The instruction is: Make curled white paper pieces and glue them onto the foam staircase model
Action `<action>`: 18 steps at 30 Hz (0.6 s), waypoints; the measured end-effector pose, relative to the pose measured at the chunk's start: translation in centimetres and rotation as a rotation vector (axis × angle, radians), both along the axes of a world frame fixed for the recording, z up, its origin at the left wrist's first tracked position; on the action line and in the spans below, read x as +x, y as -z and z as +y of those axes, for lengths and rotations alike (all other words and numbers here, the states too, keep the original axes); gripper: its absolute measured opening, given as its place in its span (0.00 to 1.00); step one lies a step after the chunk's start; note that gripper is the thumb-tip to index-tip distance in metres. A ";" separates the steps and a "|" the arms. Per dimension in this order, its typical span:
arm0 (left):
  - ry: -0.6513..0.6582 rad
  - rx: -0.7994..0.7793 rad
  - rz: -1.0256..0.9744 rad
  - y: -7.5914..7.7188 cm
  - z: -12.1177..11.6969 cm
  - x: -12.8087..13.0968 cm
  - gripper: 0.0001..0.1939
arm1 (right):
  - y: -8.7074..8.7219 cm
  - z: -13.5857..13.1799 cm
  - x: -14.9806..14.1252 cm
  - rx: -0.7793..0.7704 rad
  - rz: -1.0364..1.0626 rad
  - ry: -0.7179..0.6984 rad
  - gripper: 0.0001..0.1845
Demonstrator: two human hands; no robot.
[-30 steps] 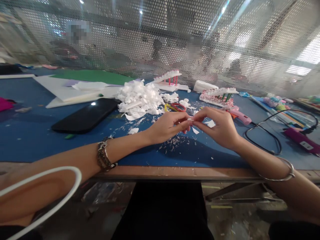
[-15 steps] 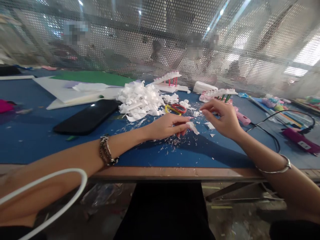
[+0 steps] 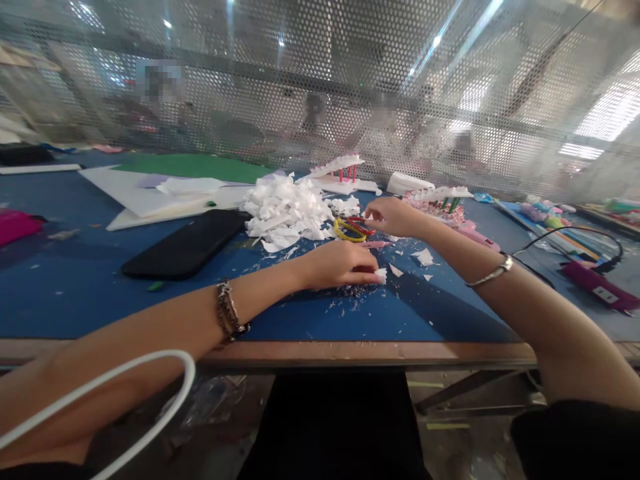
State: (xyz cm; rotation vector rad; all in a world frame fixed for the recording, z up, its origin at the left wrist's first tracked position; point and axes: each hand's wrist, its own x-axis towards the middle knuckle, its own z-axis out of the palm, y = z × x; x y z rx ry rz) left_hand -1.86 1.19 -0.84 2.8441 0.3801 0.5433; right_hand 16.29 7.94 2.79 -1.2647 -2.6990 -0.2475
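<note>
My left hand (image 3: 345, 265) rests low over the blue tabletop, thumb and fingers pinched on a small white paper piece (image 3: 382, 275). Farther back, my right hand (image 3: 395, 217) has its bent fingers at the red loop of what look like scissors (image 3: 350, 230) with yellow and red handles. The blades are hard to make out. Between the hands lies a slim pink pointed tool (image 3: 375, 245). White paper scraps (image 3: 424, 257) and tiny clippings (image 3: 353, 291) lie around my left hand. A large heap of white paper strips (image 3: 290, 210) stands beyond it.
A black phone (image 3: 187, 243) and white and green sheets (image 3: 190, 163) lie left. White pieces on red posts (image 3: 345, 172) and green posts (image 3: 447, 200) stand behind. A pink device (image 3: 477, 235), a cable and a purple power strip (image 3: 600, 287) are right. Perforated metal (image 3: 300, 40) rises behind.
My right hand has moved left and forward to the red and yellow handles. My left hand has lowered slightly, and its paper piece now shows less. The view has shifted a little.
</note>
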 end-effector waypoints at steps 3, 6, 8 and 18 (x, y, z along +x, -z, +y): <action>-0.022 -0.009 -0.004 0.0 0.2 -0.1 0.15 | 0.6 1.7 -2.3 -0.082 -0.079 0.032 0.18; -0.042 -0.063 -0.070 0.0 0.1 0.0 0.17 | 1.2 2.4 -3.9 -0.116 -0.116 0.068 0.18; -0.069 -0.166 -0.124 0.0 0.1 0.1 0.18 | 1.5 2.5 -4.5 -0.116 -0.112 0.082 0.15; -0.088 -0.581 -0.419 0.1 0.0 0.0 0.18 | 1.0 2.3 -2.8 0.011 0.102 0.193 0.16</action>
